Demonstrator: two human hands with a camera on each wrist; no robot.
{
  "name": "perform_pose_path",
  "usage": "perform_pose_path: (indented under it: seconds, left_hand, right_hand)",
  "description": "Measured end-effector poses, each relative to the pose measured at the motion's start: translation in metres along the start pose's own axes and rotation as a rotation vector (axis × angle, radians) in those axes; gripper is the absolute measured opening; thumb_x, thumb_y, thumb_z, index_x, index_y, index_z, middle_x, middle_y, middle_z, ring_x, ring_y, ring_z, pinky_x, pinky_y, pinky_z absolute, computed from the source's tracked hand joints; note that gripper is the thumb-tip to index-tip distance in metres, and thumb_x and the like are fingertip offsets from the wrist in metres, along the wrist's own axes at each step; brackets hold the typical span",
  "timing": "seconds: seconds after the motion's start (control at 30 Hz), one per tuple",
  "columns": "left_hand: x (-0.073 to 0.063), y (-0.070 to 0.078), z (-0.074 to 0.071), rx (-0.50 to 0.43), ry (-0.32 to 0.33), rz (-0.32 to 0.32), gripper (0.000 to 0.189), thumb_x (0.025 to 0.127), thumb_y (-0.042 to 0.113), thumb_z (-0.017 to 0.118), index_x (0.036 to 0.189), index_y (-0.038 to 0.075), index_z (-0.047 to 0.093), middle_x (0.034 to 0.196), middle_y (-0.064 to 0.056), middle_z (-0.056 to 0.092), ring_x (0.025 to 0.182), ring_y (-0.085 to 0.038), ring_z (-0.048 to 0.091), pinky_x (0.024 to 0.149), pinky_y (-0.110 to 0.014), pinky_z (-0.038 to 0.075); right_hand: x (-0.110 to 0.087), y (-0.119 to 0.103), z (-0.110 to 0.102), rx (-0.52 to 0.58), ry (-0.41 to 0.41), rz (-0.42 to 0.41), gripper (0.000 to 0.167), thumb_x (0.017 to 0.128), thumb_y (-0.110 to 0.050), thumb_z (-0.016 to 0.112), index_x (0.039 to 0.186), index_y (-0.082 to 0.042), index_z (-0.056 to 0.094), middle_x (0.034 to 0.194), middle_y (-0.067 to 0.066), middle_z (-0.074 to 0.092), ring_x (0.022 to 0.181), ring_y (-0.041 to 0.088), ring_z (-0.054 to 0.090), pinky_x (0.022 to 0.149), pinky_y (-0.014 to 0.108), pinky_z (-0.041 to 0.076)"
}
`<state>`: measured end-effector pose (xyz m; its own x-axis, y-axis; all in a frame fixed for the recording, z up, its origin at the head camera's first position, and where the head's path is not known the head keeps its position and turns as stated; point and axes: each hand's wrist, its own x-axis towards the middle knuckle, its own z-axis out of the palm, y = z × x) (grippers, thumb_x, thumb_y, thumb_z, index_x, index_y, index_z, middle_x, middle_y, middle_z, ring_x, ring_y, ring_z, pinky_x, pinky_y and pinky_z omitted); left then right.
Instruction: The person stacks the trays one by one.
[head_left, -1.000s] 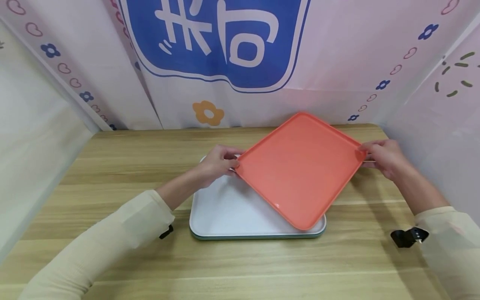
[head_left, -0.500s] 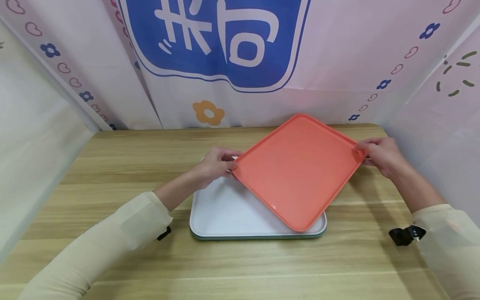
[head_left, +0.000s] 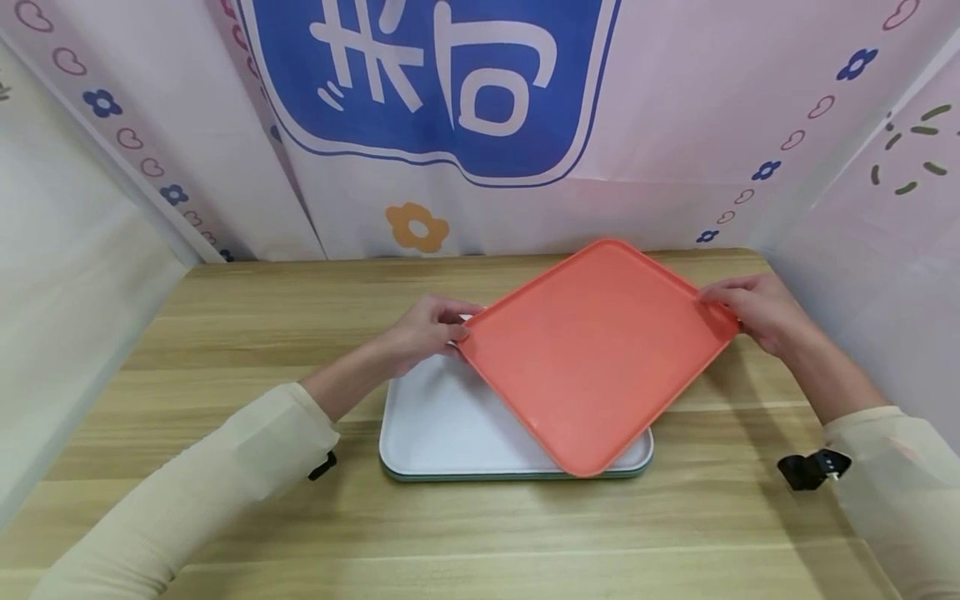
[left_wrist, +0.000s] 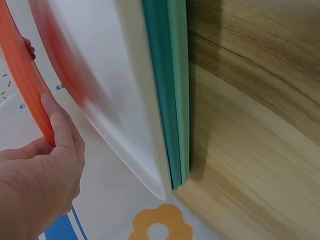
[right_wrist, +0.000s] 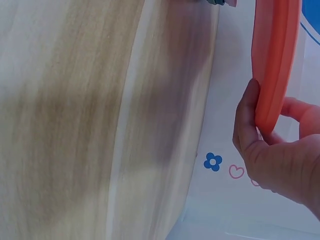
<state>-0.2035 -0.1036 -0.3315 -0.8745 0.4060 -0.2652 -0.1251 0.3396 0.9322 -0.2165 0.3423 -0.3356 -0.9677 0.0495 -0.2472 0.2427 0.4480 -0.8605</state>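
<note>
An orange-red rectangular tray (head_left: 600,350) is held up, turned corner-wise, above a white tray (head_left: 450,425). My left hand (head_left: 426,332) pinches its left corner between thumb and fingers. At the opposite corner my right hand (head_left: 761,312) grips the rim, thumb on top and fingers underneath. In the left wrist view a gap shows between the orange-red tray (left_wrist: 25,75) and the white tray (left_wrist: 115,100). Beneath the white one lie a teal tray (left_wrist: 162,95) and a light green tray (left_wrist: 180,95), stacked together. The orange-red tray hides the right part of the stack.
The stack lies on a wood-grain table (head_left: 480,542). Behind the table's far edge hangs a white printed backdrop (head_left: 360,200) with a blue sign and an orange flower. A pale side wall (head_left: 885,275) stands close to the right hand; another pale wall (head_left: 67,250) is at the left.
The orange-red tray has turned slightly clockwise and its near corner has shifted left and toward me. Its far corner has dropped a little. Both hands keep hold; the stack has not moved.
</note>
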Motion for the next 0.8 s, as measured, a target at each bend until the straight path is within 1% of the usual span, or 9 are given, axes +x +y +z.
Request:
perform_pose_path:
  seconds: [0.13, 0.27, 0.4, 0.63, 0.8]
  left_hand:
    - [0.0, 0.0, -0.003, 0.011, 0.002, -0.008, 0.043, 0.102, -0.009, 0.052, 0.145, -0.004, 0.057, 0.115, -0.02, 0.062, 0.086, -0.019, 0.064, 0.078, -0.029, 0.062]
    - [0.0, -0.001, -0.005, 0.021, -0.006, -0.01, 0.043, 0.102, -0.008, 0.052, 0.144, -0.004, 0.057, 0.113, -0.019, 0.064, 0.085, -0.018, 0.064, 0.076, -0.029, 0.062]
    - [0.001, -0.001, -0.008, 0.026, -0.015, -0.012, 0.043, 0.102, -0.008, 0.051, 0.144, -0.004, 0.057, 0.114, -0.02, 0.065, 0.086, -0.019, 0.065, 0.078, -0.03, 0.062]
    - [0.0, 0.0, -0.012, 0.04, -0.022, -0.021, 0.044, 0.102, -0.008, 0.049, 0.145, -0.005, 0.055, 0.117, -0.021, 0.064, 0.089, -0.018, 0.066, 0.083, -0.033, 0.063]
    - [0.0, 0.001, -0.014, 0.043, -0.019, -0.033, 0.044, 0.102, -0.009, 0.049, 0.145, -0.005, 0.055, 0.114, -0.019, 0.064, 0.088, -0.017, 0.066, 0.083, -0.033, 0.063]
  right_hand:
    - [0.0, 0.0, 0.0, -0.048, -0.031, -0.006, 0.045, 0.104, -0.023, 0.063, 0.134, 0.011, 0.062, 0.087, -0.016, 0.065, 0.076, 0.003, 0.064, 0.068, 0.022, 0.059]
    - [0.0, 0.0, 0.001, -0.079, -0.067, -0.002, 0.052, 0.105, -0.024, 0.06, 0.139, 0.015, 0.055, 0.09, -0.014, 0.064, 0.079, 0.003, 0.064, 0.071, 0.022, 0.059]
    - [0.0, 0.0, 0.001, -0.096, -0.091, 0.001, 0.057, 0.107, -0.025, 0.058, 0.143, 0.017, 0.049, 0.094, -0.012, 0.064, 0.081, 0.003, 0.064, 0.074, 0.022, 0.06]
    - [0.002, -0.001, 0.004, -0.111, -0.111, -0.004, 0.055, 0.107, -0.025, 0.058, 0.142, 0.016, 0.05, 0.095, -0.012, 0.065, 0.082, 0.004, 0.064, 0.074, 0.022, 0.06]
    - [0.003, 0.0, 0.005, -0.121, -0.134, 0.007, 0.056, 0.107, -0.027, 0.059, 0.144, 0.015, 0.049, 0.101, -0.009, 0.066, 0.085, 0.006, 0.064, 0.076, 0.022, 0.06]
